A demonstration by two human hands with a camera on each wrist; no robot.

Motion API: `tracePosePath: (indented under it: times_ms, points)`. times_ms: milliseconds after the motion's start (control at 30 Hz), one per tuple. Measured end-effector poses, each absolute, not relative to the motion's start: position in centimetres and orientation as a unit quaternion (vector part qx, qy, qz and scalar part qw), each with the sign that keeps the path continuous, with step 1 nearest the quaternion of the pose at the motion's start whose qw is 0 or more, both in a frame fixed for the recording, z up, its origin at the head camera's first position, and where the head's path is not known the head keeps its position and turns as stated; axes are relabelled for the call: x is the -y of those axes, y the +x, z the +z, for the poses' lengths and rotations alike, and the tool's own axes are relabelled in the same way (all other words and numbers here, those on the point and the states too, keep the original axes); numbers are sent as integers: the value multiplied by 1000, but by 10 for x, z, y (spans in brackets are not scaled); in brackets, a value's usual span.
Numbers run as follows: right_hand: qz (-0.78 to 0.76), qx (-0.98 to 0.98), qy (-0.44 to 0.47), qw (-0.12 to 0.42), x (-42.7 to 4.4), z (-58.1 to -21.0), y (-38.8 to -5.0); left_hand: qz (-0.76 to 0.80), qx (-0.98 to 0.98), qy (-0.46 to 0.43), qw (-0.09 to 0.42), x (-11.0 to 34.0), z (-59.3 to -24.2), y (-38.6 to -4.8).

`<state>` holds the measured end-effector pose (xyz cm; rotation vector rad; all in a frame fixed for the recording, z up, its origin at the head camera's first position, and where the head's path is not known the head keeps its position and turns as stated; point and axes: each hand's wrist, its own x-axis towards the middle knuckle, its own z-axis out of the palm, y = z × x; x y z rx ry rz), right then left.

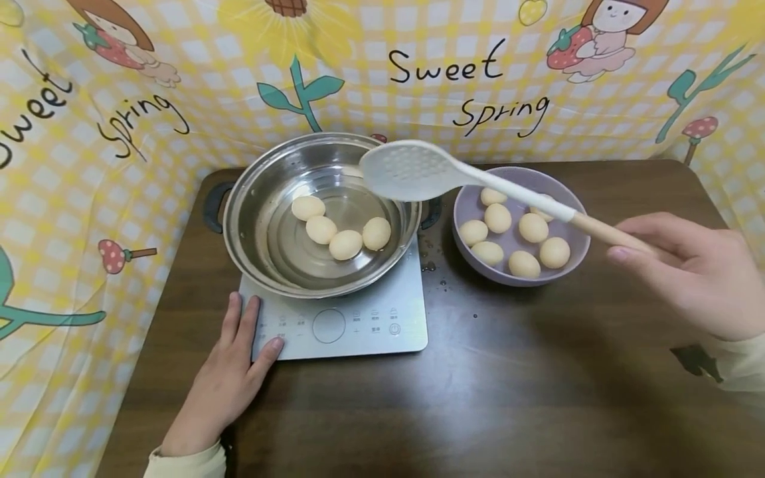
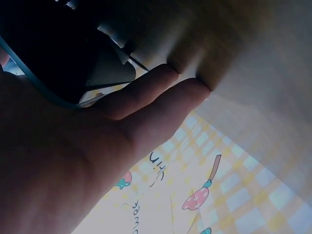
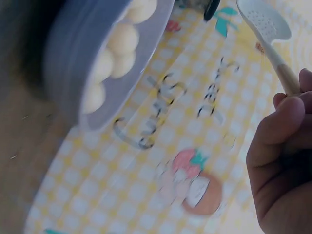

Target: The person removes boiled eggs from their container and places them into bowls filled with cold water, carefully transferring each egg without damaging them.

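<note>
My right hand (image 1: 711, 272) grips the wooden handle of a white slotted spoon (image 1: 412, 172). The spoon slants left, its head raised over the right rim of a steel pot (image 1: 257, 199). Several eggs (image 1: 345, 245) lie in the pot, in what looks like clear water. Beneath the pot is a silver induction cooker (image 1: 370, 342). My left hand (image 1: 221, 382) rests at the cooker's front left corner, fingers extended. To the pot's right a purple bowl (image 1: 508, 275) holds several more eggs (image 1: 534, 228). The right wrist view shows the spoon's handle (image 3: 287, 79) pinched by thumb and fingers.
The dark wooden table (image 1: 508, 398) shows water drops between cooker and bowl. A yellow checked cloth (image 1: 382, 99) with printed drawings hangs behind and at both sides. Black handles (image 1: 215, 207) stick out from the pot. A dark leaf-shaped patch (image 1: 696, 362) lies near the right sleeve.
</note>
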<state>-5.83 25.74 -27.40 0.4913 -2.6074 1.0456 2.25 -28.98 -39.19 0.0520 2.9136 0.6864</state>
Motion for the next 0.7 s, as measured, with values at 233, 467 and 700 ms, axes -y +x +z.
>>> tracePosePath:
  times_ms: [233, 467, 700]
  points:
    - [260, 869, 344, 242, -216, -276, -79, 236, -969, 22, 65, 289, -390, 24]
    - [243, 825, 421, 287, -189, -274, -92, 238, -969, 16, 64, 290, -390, 24]
    - [228, 812, 452, 291, -177, -271, -99, 237, -969, 14, 67, 291, -391, 25]
